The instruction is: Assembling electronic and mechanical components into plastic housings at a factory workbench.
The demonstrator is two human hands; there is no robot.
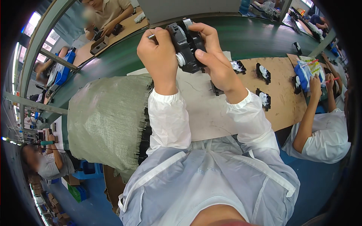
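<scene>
Up over the far side of the work surface, I hold a black plastic gear assembly [187,47] between both hands. A toothed gear runs along its upper part, and a white round gear [180,59] shows on its lower left. My left hand [158,56] is closed at the assembly's left side, and a thin metal rod end [151,37] pokes out by its fingers. My right hand [218,62] grips the right side, thumb on the front and fingers over the top. Behind my right wrist, another black part [216,89] lies mostly hidden on the board.
Several black units with white gears [263,73] lie on the brown board [281,94] to the right. A woven cover [105,116] drapes a bulky pile at left. Beyond runs a green conveyor belt [241,37]. A co-worker [320,128] sits close on my right; others work across and at left.
</scene>
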